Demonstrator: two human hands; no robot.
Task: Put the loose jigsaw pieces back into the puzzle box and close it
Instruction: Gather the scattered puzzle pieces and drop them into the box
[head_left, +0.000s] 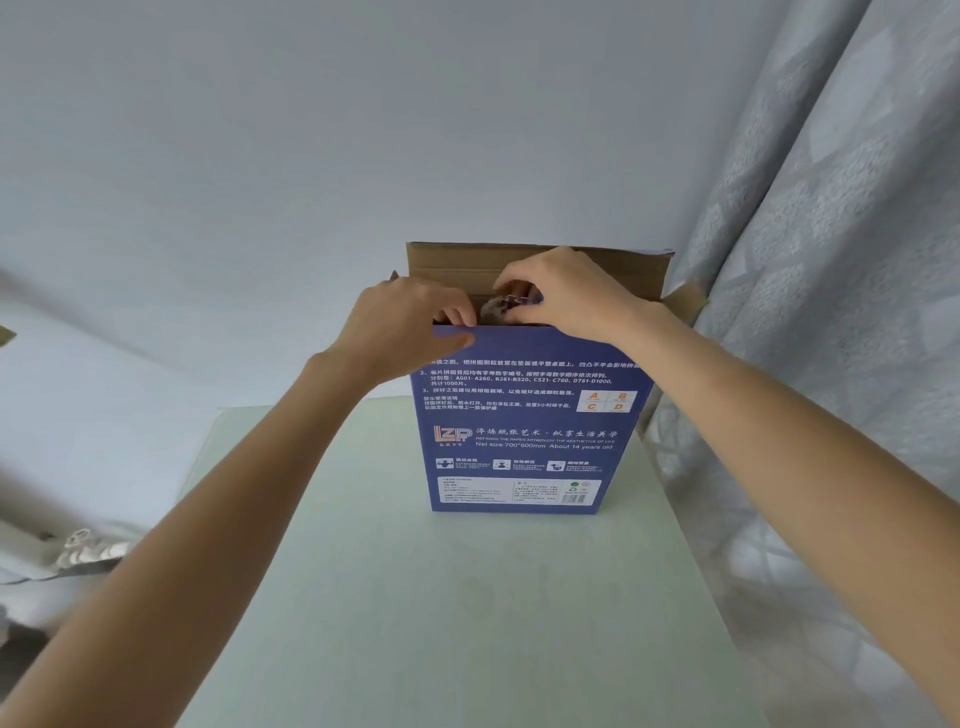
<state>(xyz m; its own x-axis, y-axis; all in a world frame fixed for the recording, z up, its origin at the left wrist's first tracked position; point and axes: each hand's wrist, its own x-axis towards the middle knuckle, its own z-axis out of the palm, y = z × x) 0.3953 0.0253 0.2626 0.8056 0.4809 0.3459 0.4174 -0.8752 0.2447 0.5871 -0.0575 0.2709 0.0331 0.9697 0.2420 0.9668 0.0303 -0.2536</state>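
At frame centre the box (524, 415) stands upright on the worktop (415, 597), left hand (410, 322) pinching its front rim steady (flap open) while right hand (563, 293) pinches pieces (498, 307) into its mouth.

box mouth (519, 312) crowded by both hands (410, 317), curtain (831, 260) close right

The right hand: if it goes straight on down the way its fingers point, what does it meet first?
Probably the jigsaw pieces at the box mouth; the right hand fingertips already seem to touch them, though depth is unclear.
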